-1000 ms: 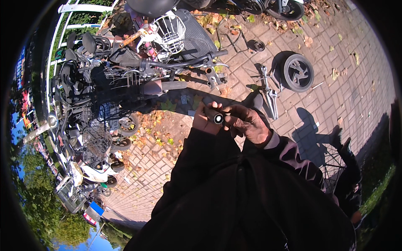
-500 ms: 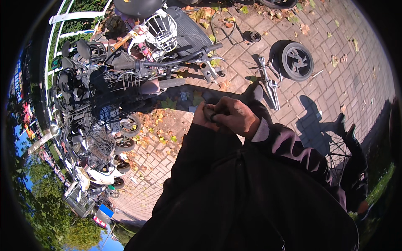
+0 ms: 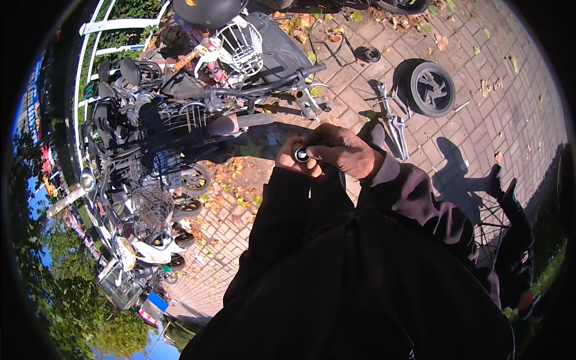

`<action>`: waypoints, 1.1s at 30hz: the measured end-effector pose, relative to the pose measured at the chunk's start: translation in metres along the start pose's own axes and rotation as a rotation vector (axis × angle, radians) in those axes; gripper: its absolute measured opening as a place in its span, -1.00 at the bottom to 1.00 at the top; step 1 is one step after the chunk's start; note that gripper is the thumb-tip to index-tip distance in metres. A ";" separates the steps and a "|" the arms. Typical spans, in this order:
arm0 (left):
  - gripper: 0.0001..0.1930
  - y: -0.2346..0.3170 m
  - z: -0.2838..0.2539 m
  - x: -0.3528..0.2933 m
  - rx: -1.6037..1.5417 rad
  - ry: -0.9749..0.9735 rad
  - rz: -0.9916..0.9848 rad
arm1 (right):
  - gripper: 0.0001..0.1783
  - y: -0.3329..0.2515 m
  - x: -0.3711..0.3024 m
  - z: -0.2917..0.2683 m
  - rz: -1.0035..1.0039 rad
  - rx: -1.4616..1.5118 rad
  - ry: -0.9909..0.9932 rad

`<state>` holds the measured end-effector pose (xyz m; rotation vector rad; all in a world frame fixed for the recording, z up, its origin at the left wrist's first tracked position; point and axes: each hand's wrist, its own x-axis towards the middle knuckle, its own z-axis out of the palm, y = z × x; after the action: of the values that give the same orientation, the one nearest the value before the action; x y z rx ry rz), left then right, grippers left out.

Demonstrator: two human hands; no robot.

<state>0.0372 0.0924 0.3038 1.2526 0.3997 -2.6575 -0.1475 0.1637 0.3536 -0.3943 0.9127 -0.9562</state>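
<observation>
In front of my dark jacket my two hands meet around a small round dark part with a bright whitish centre; its exact kind is too small to tell. My left hand is closed round it from the left, its round end facing up. From the right, my right hand reaches over with the fingers bent and pinched at the part's edge. Its fingertips are partly shaded. Beyond my right hand a silvery metal fork lies on the paving beside a small black wheel with a grey spoked hub.
A bicycle handlebar and a white wire basket are at the upper left. Several parked bikes and scooters line the left side by a white fence. A round black part lies among leaves. Dark clothed legs and wheel spokes show at right.
The small round part has turned so its bright centre now shows. My right fingers have shifted slightly over it. The whole view has moved a little, so the surroundings sit slightly further right.
</observation>
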 end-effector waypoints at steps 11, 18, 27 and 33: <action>-0.66 -0.006 -0.004 -0.005 -0.088 0.006 0.068 | -0.67 -0.003 -0.035 -0.004 -0.111 0.159 -0.080; -0.53 -0.007 0.011 -0.019 -0.059 -0.105 0.174 | -0.72 0.011 -0.044 0.010 -0.116 0.220 -0.052; -0.75 0.000 0.013 -0.025 -0.247 0.005 0.229 | -0.79 0.006 -0.048 0.025 -0.314 -0.061 0.142; -0.62 0.001 0.017 -0.028 -0.304 0.025 0.246 | -0.76 0.008 -0.046 0.027 -0.293 -0.035 0.155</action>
<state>0.0425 0.0868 0.3356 1.1576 0.5868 -2.2765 -0.1332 0.2037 0.3867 -0.4983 1.0311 -1.2539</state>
